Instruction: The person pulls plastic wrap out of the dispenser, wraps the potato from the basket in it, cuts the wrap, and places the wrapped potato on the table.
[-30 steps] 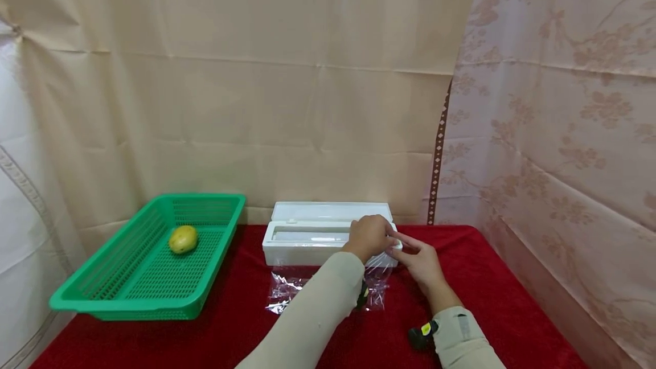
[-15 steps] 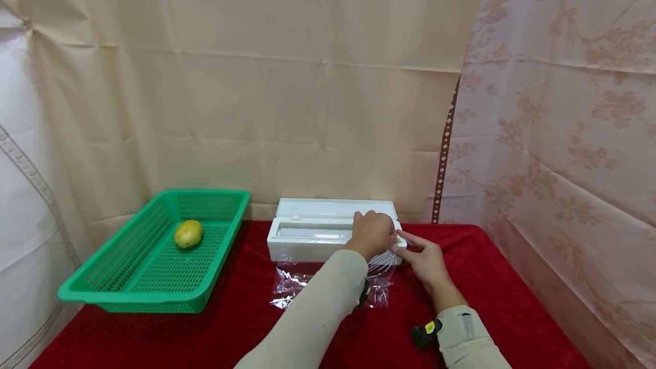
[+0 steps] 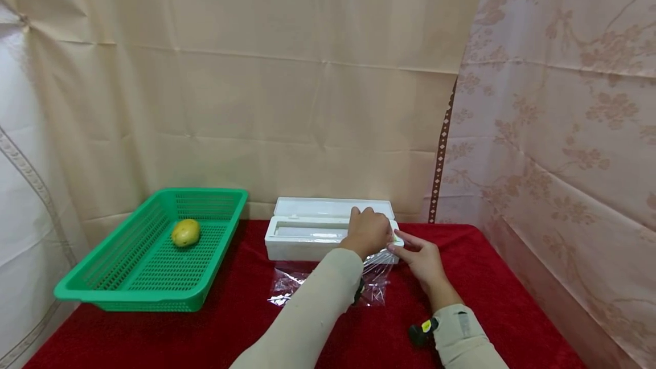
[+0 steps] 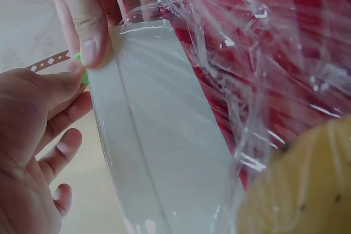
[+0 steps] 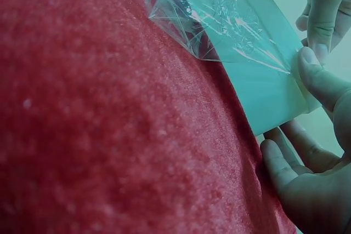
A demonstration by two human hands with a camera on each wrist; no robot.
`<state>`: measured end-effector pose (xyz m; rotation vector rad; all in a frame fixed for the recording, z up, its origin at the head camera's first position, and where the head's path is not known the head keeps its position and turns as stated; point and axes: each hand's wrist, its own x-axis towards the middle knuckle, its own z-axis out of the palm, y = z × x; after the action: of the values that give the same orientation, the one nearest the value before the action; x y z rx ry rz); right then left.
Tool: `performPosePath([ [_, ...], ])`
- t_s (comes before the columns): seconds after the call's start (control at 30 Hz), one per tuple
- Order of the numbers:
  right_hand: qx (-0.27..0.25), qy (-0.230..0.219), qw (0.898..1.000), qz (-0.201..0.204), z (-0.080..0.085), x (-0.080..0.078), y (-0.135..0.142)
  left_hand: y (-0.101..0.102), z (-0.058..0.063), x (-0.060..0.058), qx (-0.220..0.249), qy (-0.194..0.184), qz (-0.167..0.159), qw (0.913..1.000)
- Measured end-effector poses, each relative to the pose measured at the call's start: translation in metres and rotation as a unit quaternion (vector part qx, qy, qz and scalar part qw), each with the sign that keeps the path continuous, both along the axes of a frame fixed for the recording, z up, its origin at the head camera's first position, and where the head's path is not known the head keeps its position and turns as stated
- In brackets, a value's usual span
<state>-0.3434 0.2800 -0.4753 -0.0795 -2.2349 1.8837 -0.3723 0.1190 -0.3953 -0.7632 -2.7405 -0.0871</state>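
With fingers pinching a green tab (image 4: 84, 76) (left hand (image 3: 367, 233)) and gripping the three-o'clock end of the white box (image 3: 299, 250) (right hand (image 3: 424, 261)), presumably to brace it, with clear film (image 3: 283, 286) draped toward six o'clock on the tabletop (image 3: 504, 300).

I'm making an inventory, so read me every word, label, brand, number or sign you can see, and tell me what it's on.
No text is readable.
Yellow patch on the black device by the right sleeve: too small to tell whether anything is printed there.
White box, clear film, green basket: no lettering shows.
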Motion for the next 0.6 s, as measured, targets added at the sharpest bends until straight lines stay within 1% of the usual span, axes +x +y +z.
performPosePath([
  [0.23,-0.013,0.005,1.000,-0.004,-0.0002,0.0030,-0.0027,-0.0010,-0.0006,-0.0019,-0.018,0.010,-0.003,0.9998],
  [0.47,-0.003,0.010,1.000,-0.014,-0.0026,0.0021,-0.0027,-0.0016,-0.0015,-0.0039,-0.047,0.028,-0.010,0.9985],
  [0.6,0.004,0.008,1.000,-0.016,-0.0022,0.0025,-0.0013,-0.0032,-0.0014,-0.0039,-0.050,0.030,-0.014,0.9982],
])
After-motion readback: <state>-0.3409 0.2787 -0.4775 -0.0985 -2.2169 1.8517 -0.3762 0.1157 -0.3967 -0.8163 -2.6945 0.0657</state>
